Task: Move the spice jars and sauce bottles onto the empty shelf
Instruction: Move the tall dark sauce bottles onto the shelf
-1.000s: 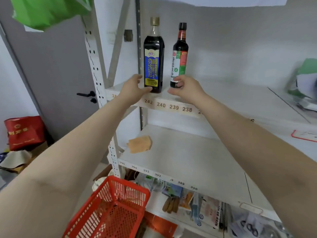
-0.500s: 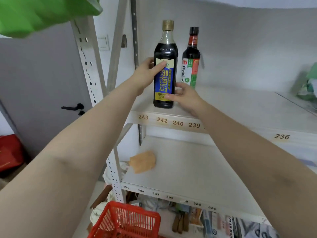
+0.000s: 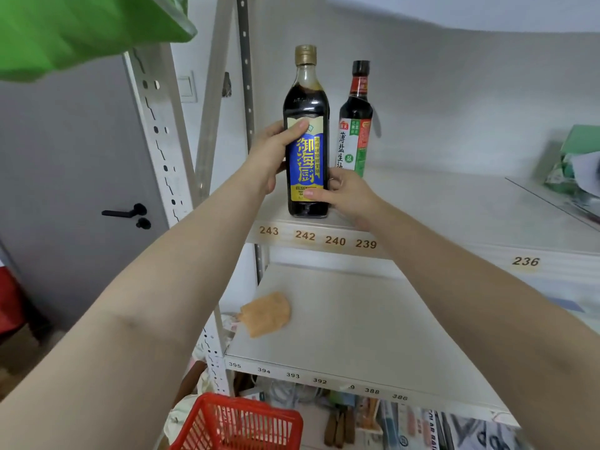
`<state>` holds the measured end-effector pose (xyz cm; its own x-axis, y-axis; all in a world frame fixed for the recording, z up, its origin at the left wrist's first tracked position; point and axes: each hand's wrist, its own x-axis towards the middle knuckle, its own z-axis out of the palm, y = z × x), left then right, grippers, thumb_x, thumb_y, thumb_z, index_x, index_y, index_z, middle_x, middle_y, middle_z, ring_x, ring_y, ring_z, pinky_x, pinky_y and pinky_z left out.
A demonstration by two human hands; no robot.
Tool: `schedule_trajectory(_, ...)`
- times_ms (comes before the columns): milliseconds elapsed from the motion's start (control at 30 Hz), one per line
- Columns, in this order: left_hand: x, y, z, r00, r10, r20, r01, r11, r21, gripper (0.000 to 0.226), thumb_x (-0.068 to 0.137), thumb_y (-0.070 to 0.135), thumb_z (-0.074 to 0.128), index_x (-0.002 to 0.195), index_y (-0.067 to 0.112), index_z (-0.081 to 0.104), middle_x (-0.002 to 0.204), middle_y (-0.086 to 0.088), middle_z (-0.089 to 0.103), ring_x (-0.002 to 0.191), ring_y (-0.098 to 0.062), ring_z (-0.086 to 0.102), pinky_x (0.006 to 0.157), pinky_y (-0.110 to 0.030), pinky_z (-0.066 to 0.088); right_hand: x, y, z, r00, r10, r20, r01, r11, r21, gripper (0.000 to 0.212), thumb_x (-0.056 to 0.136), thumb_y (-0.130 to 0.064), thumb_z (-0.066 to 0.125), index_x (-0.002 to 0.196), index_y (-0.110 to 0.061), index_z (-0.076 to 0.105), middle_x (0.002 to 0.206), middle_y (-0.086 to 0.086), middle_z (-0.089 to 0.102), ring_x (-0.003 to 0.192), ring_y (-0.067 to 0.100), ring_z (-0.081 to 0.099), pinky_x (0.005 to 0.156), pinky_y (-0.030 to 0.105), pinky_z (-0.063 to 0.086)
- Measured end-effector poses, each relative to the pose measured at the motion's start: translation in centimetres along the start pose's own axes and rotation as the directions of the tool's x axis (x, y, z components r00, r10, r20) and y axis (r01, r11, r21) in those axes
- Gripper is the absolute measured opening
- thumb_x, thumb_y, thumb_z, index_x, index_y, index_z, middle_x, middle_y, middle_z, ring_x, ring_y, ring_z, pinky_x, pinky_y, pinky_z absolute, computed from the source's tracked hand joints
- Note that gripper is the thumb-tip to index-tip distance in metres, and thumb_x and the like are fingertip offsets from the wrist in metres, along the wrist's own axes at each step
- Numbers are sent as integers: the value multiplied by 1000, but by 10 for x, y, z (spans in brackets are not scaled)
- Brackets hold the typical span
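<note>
A dark sauce bottle with a blue label and a gold cap stands upright at the front edge of the upper shelf, above the number tags 242 and 240. The left hand wraps its fingers around the bottle's left side, thumb on the label's top. The right hand presses its fingers against the bottle's lower right, so both hands are closed on it. Just behind and to the right of this bottle stands a second bottle with a red cap. Well below the bottle, a tan cloth lies on the lower shelf, and a red basket sits lower still.
</note>
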<state>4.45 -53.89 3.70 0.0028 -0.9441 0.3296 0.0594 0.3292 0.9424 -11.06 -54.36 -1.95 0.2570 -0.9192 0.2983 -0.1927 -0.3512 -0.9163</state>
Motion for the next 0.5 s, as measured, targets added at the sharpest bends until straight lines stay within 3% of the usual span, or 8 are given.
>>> schedule_trajectory(200,-32,7,4,999,7,-40,-10,998,-65,12,86,31,65,84,19,64,69,7,69,59,-6,63,58,-18,51,-33,-14,5,1000,8,-27,-8,1000,23,36,76,-12,78,110,-10,66,108,9,72,98,18,69,85,24,55)
schedule_trajectory(333,-66,17,11,997,24,-66,-30,996,-85,12,86,32,65,83,20,65,67,9,69,59,-6,63,58,-16,50,-65,-24,8,1000,-2,-27,4,999,50,40,75,-11,79,113,-7,67,107,10,72,97,19,70,83,24,56)
schedule_trajectory(500,-122,32,33,995,54,-81,-61,994,-90,11,87,29,65,82,20,65,67,9,70,58,-5,63,58,-13,51,-123,-37,2,1000,16,-18,-14,994,110,31,75,-10,79,104,-12,68,104,7,73,93,18,70,83,28,56)
